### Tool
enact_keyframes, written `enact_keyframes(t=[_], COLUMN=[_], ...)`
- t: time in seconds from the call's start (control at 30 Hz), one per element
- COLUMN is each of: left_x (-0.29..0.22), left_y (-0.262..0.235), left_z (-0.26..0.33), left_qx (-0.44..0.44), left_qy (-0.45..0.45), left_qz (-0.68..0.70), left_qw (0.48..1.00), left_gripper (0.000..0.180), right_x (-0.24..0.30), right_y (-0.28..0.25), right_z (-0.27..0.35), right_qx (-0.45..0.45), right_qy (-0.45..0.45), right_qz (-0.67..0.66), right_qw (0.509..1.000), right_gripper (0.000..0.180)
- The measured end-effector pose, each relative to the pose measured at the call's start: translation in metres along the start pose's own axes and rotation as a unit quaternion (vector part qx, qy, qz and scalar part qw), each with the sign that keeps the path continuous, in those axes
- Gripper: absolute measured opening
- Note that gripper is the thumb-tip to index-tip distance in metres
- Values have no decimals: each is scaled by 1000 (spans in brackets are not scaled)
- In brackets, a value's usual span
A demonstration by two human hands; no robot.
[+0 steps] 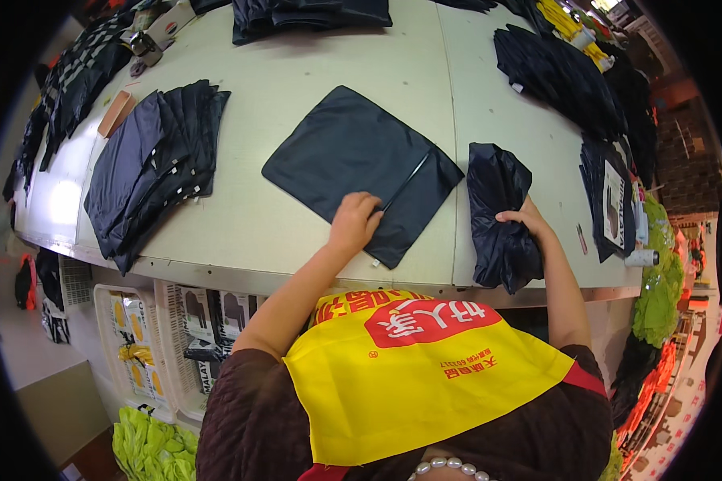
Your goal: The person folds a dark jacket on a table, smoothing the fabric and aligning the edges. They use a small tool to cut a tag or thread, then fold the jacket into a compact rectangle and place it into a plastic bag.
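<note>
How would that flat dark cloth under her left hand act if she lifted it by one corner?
The dark cloth would probably droop and unfold, since it looks thin and lies dead flat. Its faint sheen suggests it may slide easily on the table. It seems light: the left hand alone pins it.

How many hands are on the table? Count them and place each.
2. The left hand presses on the flat dark fabric piece near the table's front edge. The right hand rests on the crumpled dark bundle to its right. No other hands show.
</note>
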State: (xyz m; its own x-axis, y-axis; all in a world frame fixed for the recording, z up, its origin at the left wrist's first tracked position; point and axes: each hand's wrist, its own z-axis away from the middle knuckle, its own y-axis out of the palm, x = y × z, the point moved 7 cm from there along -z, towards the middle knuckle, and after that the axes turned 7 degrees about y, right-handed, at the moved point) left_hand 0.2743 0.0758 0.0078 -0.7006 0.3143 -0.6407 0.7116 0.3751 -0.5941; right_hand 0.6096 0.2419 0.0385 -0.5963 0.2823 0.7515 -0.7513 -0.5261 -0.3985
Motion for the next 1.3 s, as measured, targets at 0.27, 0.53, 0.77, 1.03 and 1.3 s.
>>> enact_keyframes(t=[0.27, 0.53, 0.77, 1.03, 1.3], left_x=[-4, 19, 9, -51, -128], left_y=[11, 20, -34, -59, -32], left_z=[-9, -20, -39, -52, -55], left_qx=[13, 61, -28, -2, 76], left_qy=[9, -72, -140, 43, 216], left_qz=[-160, -177, 84, -26, -100], left_qw=[987, 980, 986, 999, 968], left_gripper=[21, 16, 14, 8, 29], right_x=[36, 80, 87, 103, 121], right_y=[13, 80, 164, 138, 158], right_z=[23, 20, 45, -7, 4], right_qx=[-6, 50, 222, 91, 121], right_qy=[-107, -155, -289, -103, -98], right_qz=[118, 379, 565, 495, 405], right_qw=[987, 911, 740, 858, 901], right_gripper=[105, 107, 99, 99, 92])
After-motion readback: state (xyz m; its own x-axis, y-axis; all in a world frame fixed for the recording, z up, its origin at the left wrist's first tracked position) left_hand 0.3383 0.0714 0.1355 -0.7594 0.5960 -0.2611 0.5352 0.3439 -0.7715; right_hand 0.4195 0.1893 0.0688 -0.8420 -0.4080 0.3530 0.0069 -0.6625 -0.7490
